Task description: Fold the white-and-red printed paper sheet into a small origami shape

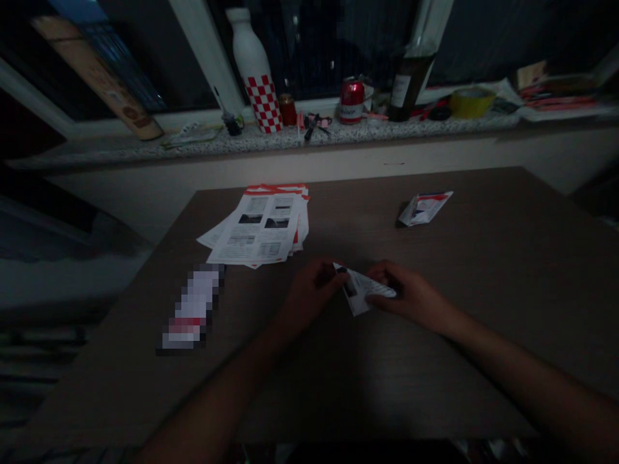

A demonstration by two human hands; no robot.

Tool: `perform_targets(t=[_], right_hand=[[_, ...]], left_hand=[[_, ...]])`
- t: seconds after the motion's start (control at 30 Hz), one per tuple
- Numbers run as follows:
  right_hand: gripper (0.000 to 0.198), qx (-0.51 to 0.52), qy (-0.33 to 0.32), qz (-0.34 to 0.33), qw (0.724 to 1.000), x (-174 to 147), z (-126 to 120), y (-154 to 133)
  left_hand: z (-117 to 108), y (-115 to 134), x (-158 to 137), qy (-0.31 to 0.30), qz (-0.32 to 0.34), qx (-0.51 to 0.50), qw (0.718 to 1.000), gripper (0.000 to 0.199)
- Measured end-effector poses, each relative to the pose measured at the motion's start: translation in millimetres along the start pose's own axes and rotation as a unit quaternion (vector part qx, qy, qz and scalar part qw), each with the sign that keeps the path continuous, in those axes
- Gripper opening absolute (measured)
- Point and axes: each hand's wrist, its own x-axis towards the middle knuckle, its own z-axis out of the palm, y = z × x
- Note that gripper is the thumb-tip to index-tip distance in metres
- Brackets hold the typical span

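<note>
Between my hands is a folded piece of printed paper (358, 298), roughly triangular, with its point toward me. My left hand (316, 283) pinches its upper left corner between thumb and fingers. On the other side, my right hand (403, 293) grips the right corner, the thumb lying along the near face. Some fingertips are hidden behind the paper. Farther back on the right stands another folded paper shape (425, 209), white with red and blue print, touched by neither hand. A stack of printed sheets (256, 229) lies beyond my left hand.
The brown table (300, 393) meets a wall under a window. A phone (193, 306) with a lit, blurred screen lies at the left. On the stone sill are a checkered bottle (261, 84), a red can (351, 101), a dark bottle (406, 87) and yellow tape (471, 102).
</note>
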Motion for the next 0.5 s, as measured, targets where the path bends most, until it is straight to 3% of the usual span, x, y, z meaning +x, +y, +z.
perform_targets(t=[0.17,0.5], right_hand=[[0.03,0.034,-0.036,0.021,0.999,1.3,2.0,-1.4],[0.031,0.003,0.011,0.021,1.0,2.2,11.9,3.0]], left_hand=[[1.7,1.6,-0.4,-0.019,0.002,-0.005,1.0,0.024],[5.7,-0.3,-0.7,-0.027,0.019,0.005,0.999,0.03]])
